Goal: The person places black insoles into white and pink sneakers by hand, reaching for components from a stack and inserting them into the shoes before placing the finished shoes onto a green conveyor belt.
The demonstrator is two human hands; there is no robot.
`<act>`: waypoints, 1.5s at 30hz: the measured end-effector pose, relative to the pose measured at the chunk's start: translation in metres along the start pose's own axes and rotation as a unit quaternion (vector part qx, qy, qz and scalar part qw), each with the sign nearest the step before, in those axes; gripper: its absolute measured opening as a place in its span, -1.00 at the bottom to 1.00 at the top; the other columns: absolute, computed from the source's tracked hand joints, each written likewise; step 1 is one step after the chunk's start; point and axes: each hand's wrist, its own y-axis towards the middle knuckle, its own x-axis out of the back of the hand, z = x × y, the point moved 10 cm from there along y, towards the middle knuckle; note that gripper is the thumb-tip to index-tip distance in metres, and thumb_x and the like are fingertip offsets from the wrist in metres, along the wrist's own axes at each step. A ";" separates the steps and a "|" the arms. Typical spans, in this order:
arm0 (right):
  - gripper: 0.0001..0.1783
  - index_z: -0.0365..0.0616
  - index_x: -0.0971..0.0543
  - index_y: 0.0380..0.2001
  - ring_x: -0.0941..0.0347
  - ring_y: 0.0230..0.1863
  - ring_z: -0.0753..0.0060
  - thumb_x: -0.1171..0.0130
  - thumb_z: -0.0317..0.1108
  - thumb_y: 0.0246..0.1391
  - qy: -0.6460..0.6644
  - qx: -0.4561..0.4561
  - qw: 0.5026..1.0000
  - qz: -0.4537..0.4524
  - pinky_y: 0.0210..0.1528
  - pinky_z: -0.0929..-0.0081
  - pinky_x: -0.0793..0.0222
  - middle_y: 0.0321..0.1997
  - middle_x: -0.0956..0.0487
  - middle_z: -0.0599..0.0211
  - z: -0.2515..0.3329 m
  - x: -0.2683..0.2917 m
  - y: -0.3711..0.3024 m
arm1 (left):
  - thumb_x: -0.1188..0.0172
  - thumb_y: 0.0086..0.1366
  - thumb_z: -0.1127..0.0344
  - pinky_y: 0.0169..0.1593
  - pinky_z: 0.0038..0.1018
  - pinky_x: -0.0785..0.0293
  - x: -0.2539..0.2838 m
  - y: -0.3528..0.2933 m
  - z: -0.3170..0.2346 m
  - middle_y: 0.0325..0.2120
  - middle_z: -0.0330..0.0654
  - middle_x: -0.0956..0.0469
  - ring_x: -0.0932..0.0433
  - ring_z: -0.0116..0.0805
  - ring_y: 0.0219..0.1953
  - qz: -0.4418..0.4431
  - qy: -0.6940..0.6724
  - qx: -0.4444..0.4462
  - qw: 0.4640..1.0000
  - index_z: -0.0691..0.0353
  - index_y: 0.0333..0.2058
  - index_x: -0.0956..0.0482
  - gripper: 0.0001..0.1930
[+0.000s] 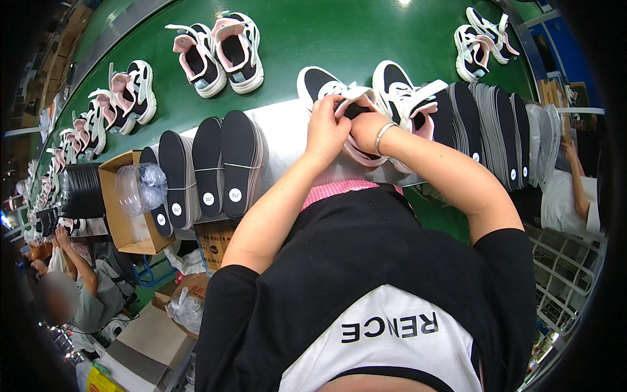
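My left hand (328, 128) pinches the near collar of a black, white and pink sneaker (320, 83) at the front edge of the green table. My right hand (371, 132), with a silver bangle at the wrist, reaches into the same shoe's opening. Its fingers are hidden inside, so what they hold does not show. Close on the right stands a matching sneaker (394, 81), its pale laces and raised tongue near my right wrist. Both toes point away from me.
Banded stacks of black insoles (243, 157) lie left, more insoles (493, 130) right. An open carton (134, 225) holds clear plastic pieces (140, 189). Sneaker pairs (222, 55) line the green conveyor (313, 32). Other people (95, 297) sit far left and at the right edge.
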 end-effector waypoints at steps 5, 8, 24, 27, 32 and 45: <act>-0.60 -0.06 -0.40 -0.11 -0.23 0.07 0.31 0.05 -0.34 -0.13 -0.112 -0.018 0.991 0.074 0.07 0.44 -0.12 0.01 -0.34 0.22 -0.003 -0.015 0.012 | -0.01 -0.09 0.49 -0.17 -0.34 -0.34 -0.001 0.001 -0.003 -0.29 0.04 -0.35 -0.40 -0.05 -0.26 -0.001 -0.006 -0.015 1.000 0.29 -0.21 -0.35 -0.64; -0.49 -0.02 -0.32 0.02 -0.15 0.15 0.35 0.05 -0.31 -0.11 -0.138 -0.055 0.986 0.074 0.13 0.45 -0.05 0.14 -0.25 0.29 -0.008 -0.009 0.005 | -0.01 -0.09 0.50 -0.18 -0.34 -0.35 -0.006 0.002 -0.004 -0.29 0.04 -0.35 -0.40 -0.04 -0.26 0.006 -0.011 -0.015 1.000 0.29 -0.21 -0.35 -0.64; -0.71 -0.24 -0.46 -0.41 -0.46 -0.34 0.13 0.04 -0.25 -0.18 0.007 -0.027 0.989 0.144 -0.12 0.14 -0.10 -0.45 -0.54 0.12 -0.023 -0.037 -0.042 | 0.02 -0.07 0.51 -0.22 -0.33 -0.37 -0.015 0.001 -0.011 -0.29 0.04 -0.33 -0.41 -0.03 -0.27 -0.004 -0.003 -0.007 1.000 0.27 -0.22 -0.34 -0.66; -0.73 -0.17 -0.47 -0.38 -0.46 -0.33 0.18 0.04 -0.24 -0.13 0.047 -0.008 0.996 0.076 -0.04 0.15 -0.07 -0.45 -0.54 0.16 -0.018 -0.014 -0.049 | 0.04 -0.07 0.53 -0.21 -0.35 -0.37 -0.013 -0.003 -0.002 -0.29 0.04 -0.32 -0.40 -0.03 -0.27 -0.015 -0.031 -0.012 0.999 0.28 -0.21 -0.33 -0.66; -0.73 -0.09 -0.47 -0.27 -0.46 -0.40 0.16 0.10 -0.27 -0.04 0.226 0.029 0.922 -0.314 0.11 0.04 0.08 -0.55 -0.53 0.25 -0.033 0.104 -0.106 | 0.06 -0.12 0.58 -0.12 -0.34 -0.31 0.000 -0.023 0.004 -0.29 0.05 -0.31 -0.34 0.00 -0.22 -0.030 -0.011 -0.059 0.998 0.33 -0.19 -0.29 -0.60; -0.80 -0.15 -0.56 -0.58 -0.48 -0.33 0.21 0.03 -0.41 -0.35 0.037 -0.035 0.997 0.062 -0.09 -0.04 -0.03 -0.47 -0.55 0.16 -0.026 -0.036 -0.038 | -0.04 0.11 0.32 -0.17 -0.35 -0.30 -0.029 0.018 -0.007 -0.33 -0.01 -0.39 -0.38 -0.05 -0.26 -0.028 0.015 -0.034 0.999 0.29 -0.28 -0.41 -0.78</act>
